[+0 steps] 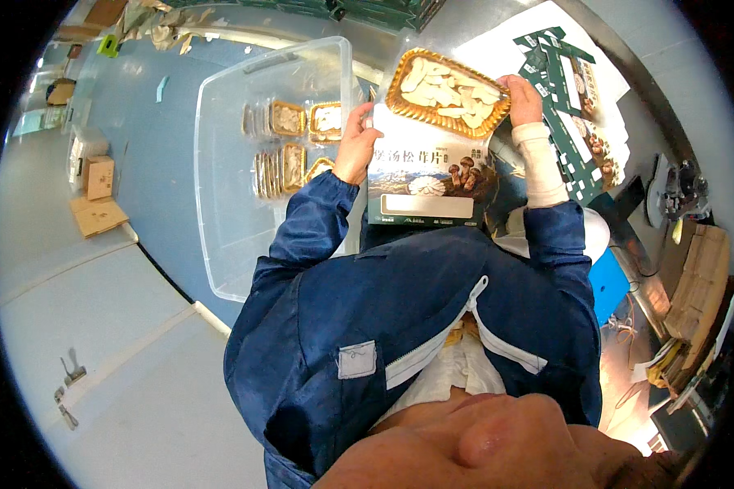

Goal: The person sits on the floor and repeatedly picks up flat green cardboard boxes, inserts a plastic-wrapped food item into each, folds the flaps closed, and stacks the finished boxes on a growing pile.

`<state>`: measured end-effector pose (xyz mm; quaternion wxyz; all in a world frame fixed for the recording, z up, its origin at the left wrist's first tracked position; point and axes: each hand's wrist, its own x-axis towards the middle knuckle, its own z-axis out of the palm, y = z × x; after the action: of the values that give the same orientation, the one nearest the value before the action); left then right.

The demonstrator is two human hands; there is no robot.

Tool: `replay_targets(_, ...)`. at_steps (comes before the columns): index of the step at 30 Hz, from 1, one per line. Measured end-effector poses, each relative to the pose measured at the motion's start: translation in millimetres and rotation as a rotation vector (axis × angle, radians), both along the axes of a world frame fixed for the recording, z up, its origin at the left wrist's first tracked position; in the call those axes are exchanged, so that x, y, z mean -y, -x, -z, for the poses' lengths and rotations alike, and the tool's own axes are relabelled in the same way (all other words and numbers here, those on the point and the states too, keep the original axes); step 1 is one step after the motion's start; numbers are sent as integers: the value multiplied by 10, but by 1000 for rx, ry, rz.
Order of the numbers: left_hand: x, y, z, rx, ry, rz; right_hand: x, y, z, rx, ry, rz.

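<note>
A gold ribbed tray (pixel 495 125) filled with pale sliced mushrooms (pixel 449 91) is raised in front of me, tilted, with clear plastic film showing at its upper left. My right hand (pixel 524 101) grips the tray's right end. Below the tray hangs a printed package (pixel 425 177) with mushroom pictures, writing and a green lower band. Its left edge is pinched by my left hand (pixel 356 143). Whether the tray's lower edge lies in front of the package or partly inside it, I cannot tell.
To my left stands a large clear plastic bin (pixel 232 244) holding several gold trays (pixel 289 119) in rows. Flat printed packages (pixel 566 110) lie fanned out on white sheets at the right. Cardboard boxes (pixel 100 177) sit farther left; a blue object (pixel 608 286) is near my right elbow.
</note>
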<state>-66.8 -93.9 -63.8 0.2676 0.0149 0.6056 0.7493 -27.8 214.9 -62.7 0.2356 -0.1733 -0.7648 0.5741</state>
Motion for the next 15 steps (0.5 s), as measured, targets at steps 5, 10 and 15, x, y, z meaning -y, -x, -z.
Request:
replay_targets(5, -24, -109, -103, -170, -4, -93, 12, -92, -257, 123, -320, -145)
replay_targets(10, -109, -159, -132, -500, 188, -224, 200, -91, -505, 285, -672, -344)
replay_targets(15, -133, -177, -140, -1089, 562, -322, 502, -263, -245, 495, -1072, -585)
